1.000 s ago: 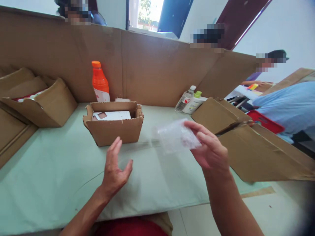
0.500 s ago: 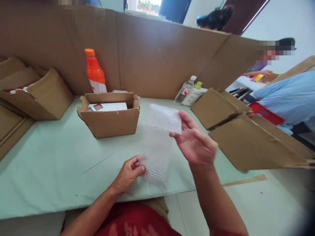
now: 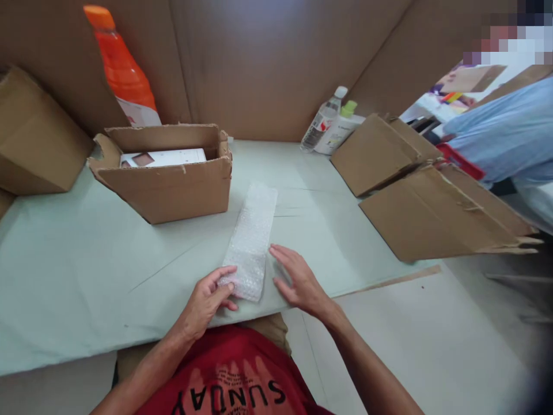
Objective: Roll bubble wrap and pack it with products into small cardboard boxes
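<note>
A strip of clear bubble wrap (image 3: 250, 236) lies lengthwise on the pale green table cover, its near end close to the front edge. My left hand (image 3: 205, 300) pinches the strip's near left corner, with the thumb on top and some fingers hidden under it. Just right of the strip, my right hand (image 3: 302, 282) is open and holds nothing, its fingers apart and the tips close to the wrap's edge. Beyond the left hand stands a cut-down cardboard box (image 3: 185, 193) with a white box (image 3: 173, 157) inside.
An orange bottle (image 3: 129, 75) stands behind the cardboard box, against a tall cardboard partition (image 3: 259, 69). A clear bottle (image 3: 322, 121) and a white bottle with a green cap (image 3: 341, 129) lean at the back right. Cardboard boxes (image 3: 436, 213) line the right edge; someone in blue (image 3: 501, 129) is beyond.
My right hand has let go of the wrap's upper end and come down to its right side. The strip now lies flat on the table. The view has tilted downward.
</note>
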Demonstrator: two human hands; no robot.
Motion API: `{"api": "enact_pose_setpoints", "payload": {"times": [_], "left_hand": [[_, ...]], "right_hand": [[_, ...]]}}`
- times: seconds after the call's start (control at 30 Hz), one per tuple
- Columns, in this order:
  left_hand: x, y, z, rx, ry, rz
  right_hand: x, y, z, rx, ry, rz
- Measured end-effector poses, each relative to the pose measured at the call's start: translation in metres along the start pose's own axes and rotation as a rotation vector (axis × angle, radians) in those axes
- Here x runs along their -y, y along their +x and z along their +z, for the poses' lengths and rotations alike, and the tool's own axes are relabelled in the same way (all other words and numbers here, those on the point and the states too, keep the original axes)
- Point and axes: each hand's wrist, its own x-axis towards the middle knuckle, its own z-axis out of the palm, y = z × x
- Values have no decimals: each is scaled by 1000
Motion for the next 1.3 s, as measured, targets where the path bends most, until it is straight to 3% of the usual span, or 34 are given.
{"api": "enact_pose_setpoints", "payload": {"times": [0.07, 0.13, 0.2, 0.3, 0.37, 0.5, 0.57, 0.67, 0.8, 0.9, 1.03, 1.2, 1.3], "left_hand": [[-3, -3, 4, 42, -31, -13], [-9, -6, 9, 74, -74, 1], [-14, -9, 12, 73, -107, 56], [-16, -10, 10, -8, -30, 227], [-11, -7, 6, -78, 168, 357], [2, 8, 1, -153, 765, 723], [6, 16, 2, -151, 1028, 889], [8, 24, 4, -162, 1291, 993], [3, 38, 4, -167, 1459, 1057], [-3, 53, 4, -143, 1497, 1071], [-9, 56, 5, -106, 1405, 1026], [-9, 32, -1, 33, 1178, 852], [-6, 29, -4, 7, 1121, 803]], "right_hand": [[8, -6, 15, 9, -109, -112], [13, -5, 30, -53, -81, -159], [15, 3, 40, -148, 17, -90], [10, 21, 42, -229, 133, 147], [2, 33, 41, -240, 111, 233], [-17, 46, 43, -277, -119, 238], [-22, 43, 43, -338, -200, 229], [-22, 28, 34, -432, -240, 184], [-11, 9, 21, -294, -223, -25], [-4, 10, 25, -182, -268, -96], [-1, 18, 34, -196, -186, -40], [7, 5, 26, -65, 117, 110], [16, -5, 20, -156, 120, 119]]}}
